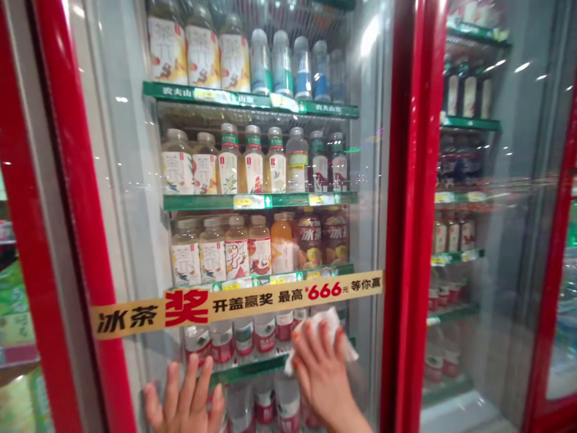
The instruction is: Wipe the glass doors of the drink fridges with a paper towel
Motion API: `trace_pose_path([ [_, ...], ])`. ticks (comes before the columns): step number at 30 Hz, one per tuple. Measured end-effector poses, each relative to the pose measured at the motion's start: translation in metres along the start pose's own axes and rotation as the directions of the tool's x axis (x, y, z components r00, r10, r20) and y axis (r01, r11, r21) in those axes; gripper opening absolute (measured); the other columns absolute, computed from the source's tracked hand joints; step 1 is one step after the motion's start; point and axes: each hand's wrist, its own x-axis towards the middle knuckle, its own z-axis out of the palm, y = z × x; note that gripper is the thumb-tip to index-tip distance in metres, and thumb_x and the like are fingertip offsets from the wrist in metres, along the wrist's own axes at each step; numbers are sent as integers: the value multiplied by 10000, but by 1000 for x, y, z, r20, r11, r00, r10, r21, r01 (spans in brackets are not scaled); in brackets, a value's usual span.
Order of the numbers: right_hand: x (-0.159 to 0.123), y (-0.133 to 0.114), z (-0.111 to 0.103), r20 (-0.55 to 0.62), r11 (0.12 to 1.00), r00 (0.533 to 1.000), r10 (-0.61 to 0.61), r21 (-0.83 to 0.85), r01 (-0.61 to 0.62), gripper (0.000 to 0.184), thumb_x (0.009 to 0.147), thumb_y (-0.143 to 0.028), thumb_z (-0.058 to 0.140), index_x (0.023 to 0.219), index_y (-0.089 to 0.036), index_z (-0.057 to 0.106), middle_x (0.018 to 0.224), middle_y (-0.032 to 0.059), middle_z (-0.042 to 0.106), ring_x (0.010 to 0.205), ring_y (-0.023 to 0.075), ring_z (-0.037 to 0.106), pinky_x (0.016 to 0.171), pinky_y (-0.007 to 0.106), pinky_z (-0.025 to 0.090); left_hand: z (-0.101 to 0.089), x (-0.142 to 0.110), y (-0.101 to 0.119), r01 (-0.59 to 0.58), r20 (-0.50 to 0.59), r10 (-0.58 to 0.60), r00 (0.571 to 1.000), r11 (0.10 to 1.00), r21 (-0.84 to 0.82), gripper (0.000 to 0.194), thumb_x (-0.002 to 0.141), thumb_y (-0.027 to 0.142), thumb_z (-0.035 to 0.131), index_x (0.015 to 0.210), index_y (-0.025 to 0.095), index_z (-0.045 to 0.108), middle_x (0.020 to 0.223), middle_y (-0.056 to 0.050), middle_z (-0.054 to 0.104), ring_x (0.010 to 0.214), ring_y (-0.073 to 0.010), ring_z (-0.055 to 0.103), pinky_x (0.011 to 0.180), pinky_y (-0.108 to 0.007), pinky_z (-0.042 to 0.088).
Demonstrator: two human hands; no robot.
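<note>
Under my right hand point(322, 367) a white tissue point(331, 319) lies pressed against the glass door point(369, 240) of a drinks fridge. The fingers of that hand are spread over the tissue, whose edges stick out past them. To the lower left, my left hand point(184, 400) rests its spread fingers at the glass with nothing in it; its wrist is cut off by the bottom edge. A yellow promotional strip point(288, 297) with red and black lettering runs across the door just above both hands.
Behind the glass, green-edged shelves point(293, 201) carry rows of bottled drinks point(255, 168). Red door frames point(72, 180) stand on either side. A second glass-fronted fridge section point(514, 240) with more bottles is at the right. Green packages point(13, 300) show at the far left.
</note>
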Motion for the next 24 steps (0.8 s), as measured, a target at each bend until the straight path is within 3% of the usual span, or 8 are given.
trace_pose_path([
  [3,41,53,9,-23,913,914,406,-41,-406,793,1096,-329,364,1781,-171,-2,1861,143,32,1737,352,-22,1348,784,172,3,-4,0,14,-16,-14,1000,1000,8,833,957,203,662,1723,265,343,1819,-56,289,1737,-272,170,1428,-604,54],
  [5,57,40,17,-6,841,842,539,-49,-538,797,1111,-349,323,1767,-146,-82,1856,190,46,1736,360,-33,1309,800,260,5,-8,0,30,-12,-29,999,999,12,843,949,210,662,1724,299,340,1814,-47,302,1732,-278,188,1423,-622,73],
  [9,34,-43,20,108,999,993,38,-23,-36,755,1039,-474,457,1751,-258,329,1830,-7,287,1748,299,47,1436,581,65,6,-15,-4,49,8,-49,999,999,-2,862,935,230,674,1719,361,341,1807,-31,320,1726,-302,210,1406,-671,103],
  [12,0,-43,12,146,971,960,-238,13,238,687,988,-658,484,1641,-447,509,1774,-166,383,1746,233,81,1445,446,134,6,-18,-7,54,17,-54,998,998,-15,859,936,245,686,1715,367,347,1808,-23,326,1728,-301,207,1408,-667,93],
  [15,-13,27,5,171,997,983,70,-51,-62,757,1052,-621,441,1753,-385,285,1849,0,259,1745,329,44,1383,663,241,6,-17,-5,49,6,-48,999,999,-12,855,937,230,686,1712,368,353,1802,-10,334,1725,-288,218,1413,-654,98],
  [18,5,72,9,101,921,916,388,-85,-381,759,1123,-493,312,1788,-280,16,1879,135,-4,1733,423,-14,1282,841,253,5,-11,0,44,-13,-44,999,999,-7,852,941,227,681,1716,345,347,1802,-5,327,1726,-272,216,1420,-633,101],
  [22,20,-2,23,54,923,924,378,-102,-371,751,1102,-473,348,1768,-152,216,1844,188,201,1741,376,-2,1330,808,203,1,-2,3,28,-18,-28,999,1000,3,824,958,218,660,1720,277,351,1815,-17,301,1732,-260,190,1434,-571,74],
  [24,11,-58,28,59,989,991,119,-94,-113,632,1056,-552,423,1649,-352,511,1766,-7,439,1743,309,99,1417,679,84,0,-2,1,14,-13,-14,1000,1000,0,816,961,212,658,1718,259,356,1819,-24,296,1733,-261,186,1436,-552,66],
])
